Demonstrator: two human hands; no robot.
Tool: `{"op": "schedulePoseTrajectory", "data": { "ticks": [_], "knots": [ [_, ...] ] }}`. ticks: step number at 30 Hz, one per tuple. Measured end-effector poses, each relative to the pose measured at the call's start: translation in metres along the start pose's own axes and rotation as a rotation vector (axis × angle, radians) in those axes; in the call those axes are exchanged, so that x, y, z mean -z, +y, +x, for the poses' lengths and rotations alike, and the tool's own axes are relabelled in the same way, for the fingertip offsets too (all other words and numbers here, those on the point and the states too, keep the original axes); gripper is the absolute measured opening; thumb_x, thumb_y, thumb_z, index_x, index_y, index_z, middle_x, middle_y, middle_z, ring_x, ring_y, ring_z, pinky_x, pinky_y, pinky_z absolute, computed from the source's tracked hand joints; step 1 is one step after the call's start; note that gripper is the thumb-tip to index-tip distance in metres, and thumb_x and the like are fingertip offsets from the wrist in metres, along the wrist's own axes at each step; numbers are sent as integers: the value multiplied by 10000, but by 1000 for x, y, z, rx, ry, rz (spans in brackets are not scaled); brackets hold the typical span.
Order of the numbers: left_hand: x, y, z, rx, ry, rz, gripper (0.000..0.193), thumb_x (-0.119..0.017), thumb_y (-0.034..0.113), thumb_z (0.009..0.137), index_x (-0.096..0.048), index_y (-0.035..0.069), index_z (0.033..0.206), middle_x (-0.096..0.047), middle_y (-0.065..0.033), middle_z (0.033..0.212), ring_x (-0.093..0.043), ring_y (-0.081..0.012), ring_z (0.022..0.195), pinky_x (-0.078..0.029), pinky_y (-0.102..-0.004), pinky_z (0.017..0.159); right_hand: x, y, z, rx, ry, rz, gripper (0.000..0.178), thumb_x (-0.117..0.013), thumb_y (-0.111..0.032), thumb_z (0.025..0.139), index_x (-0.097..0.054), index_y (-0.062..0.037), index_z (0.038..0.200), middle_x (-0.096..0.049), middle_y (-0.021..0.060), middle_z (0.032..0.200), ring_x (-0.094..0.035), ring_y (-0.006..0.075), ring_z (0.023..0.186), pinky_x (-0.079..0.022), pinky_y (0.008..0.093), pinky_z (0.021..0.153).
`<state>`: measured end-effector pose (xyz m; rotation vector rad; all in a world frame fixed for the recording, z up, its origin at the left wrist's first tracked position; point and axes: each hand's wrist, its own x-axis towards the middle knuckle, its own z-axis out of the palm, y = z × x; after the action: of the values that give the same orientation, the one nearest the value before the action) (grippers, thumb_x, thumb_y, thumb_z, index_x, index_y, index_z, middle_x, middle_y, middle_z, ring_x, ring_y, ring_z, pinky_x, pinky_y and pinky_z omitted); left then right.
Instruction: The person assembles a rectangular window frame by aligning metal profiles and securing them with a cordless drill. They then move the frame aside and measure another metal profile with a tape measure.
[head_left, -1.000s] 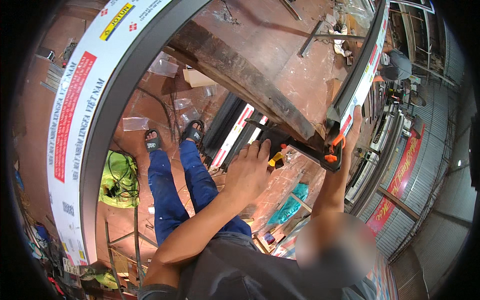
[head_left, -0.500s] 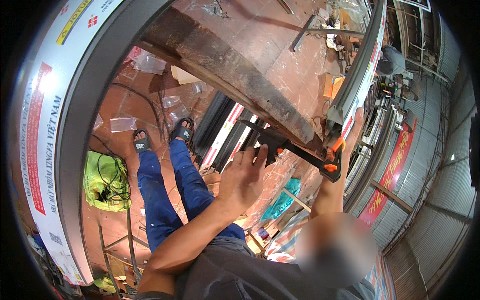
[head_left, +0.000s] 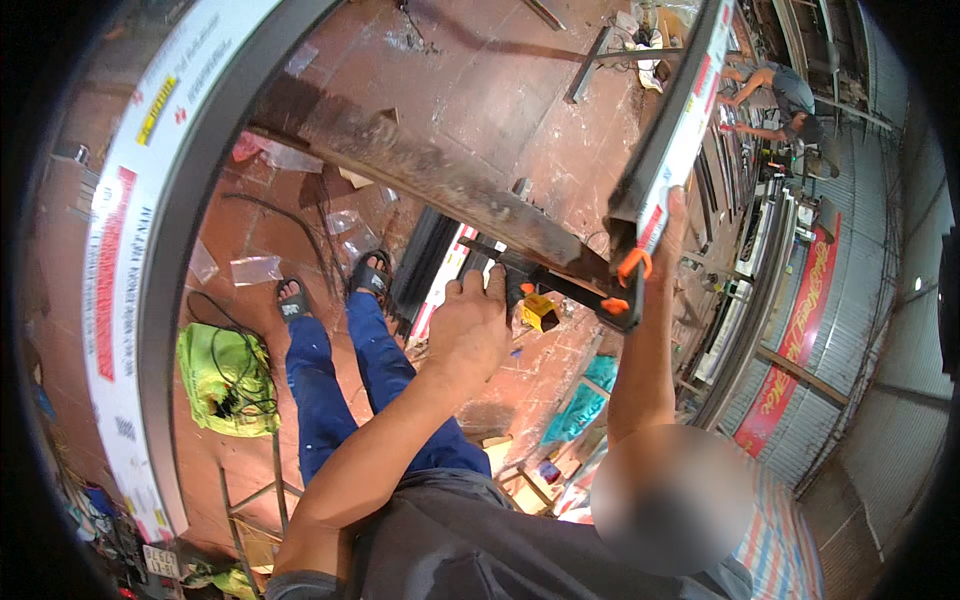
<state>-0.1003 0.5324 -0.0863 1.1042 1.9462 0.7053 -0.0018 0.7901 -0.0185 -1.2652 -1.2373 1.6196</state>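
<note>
My left hand is closed at the grip of a black bar clamp with orange pads and knobs. The clamp's jaw end lies beside the end of a rusty steel beam. My right hand holds the near end of a dark aluminium profile, which has white and red film along its side. Its fingers are partly hidden behind the profile. An orange clamp part sits just below that end. At the left, another long dark aluminium profile with printed white film runs past, apart from both hands.
Dark profiles lie in a stack on the tiled floor near my feet. A yellow-green sack with a cable stands at the left, and clear plastic bags are scattered about. A co-worker bends over at the far right.
The view has shifted. The right-hand profile's near end and the clamp have moved left in the picture, and my left hand has moved up and left. The co-worker's arms now show.
</note>
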Motion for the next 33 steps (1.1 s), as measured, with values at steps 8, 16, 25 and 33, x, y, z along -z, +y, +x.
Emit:
{"op": "schedulePoseTrajectory", "data": {
  "ticks": [8, 16, 25, 33],
  "knots": [
    [13, 22, -1, 75, -10, 137, 476, -712, 299, 913, -656, 11, 1288, -640, -229, 1186, -653, -429, 1095, -572, -492, 945, -20, -14, -16, -283, -85, 201, 489, -777, -478, 919, -650, -86, 1183, -710, 55, 965, -705, 179, 806, -604, 352, 715],
    [15, 18, 20, 244, -370, 162, 638, -660, 540, 958, -651, 40, 1355, -643, -285, 1378, -617, -439, 1287, -502, -502, 1073, -19, -13, -14, -173, -118, 231, 577, -779, -416, 930, -600, -34, 1322, -698, 78, 1074, -697, 176, 907, -600, 352, 795],
    [7, 15, 17, 200, -231, 119, 828, -539, 731, 971, -653, -19, 1304, -703, -349, 1189, -656, -487, 1197, -515, -555, 981, -16, -10, -11, -119, -126, 254, 646, -798, -438, 903, -588, -10, 1339, -686, 99, 1119, -688, 189, 960, -581, 372, 842],
    [3, -8, 16, 342, -145, -406, 756, -511, 682, 1022, -723, -25, 1190, -748, -191, 1081, -684, -300, 1026, -502, -402, 921, -26, -14, -19, -140, -168, 299, 610, -807, -416, 910, -597, -2, 1305, -686, 117, 1131, -674, 213, 1017, -559, 395, 903]
  ]
}}
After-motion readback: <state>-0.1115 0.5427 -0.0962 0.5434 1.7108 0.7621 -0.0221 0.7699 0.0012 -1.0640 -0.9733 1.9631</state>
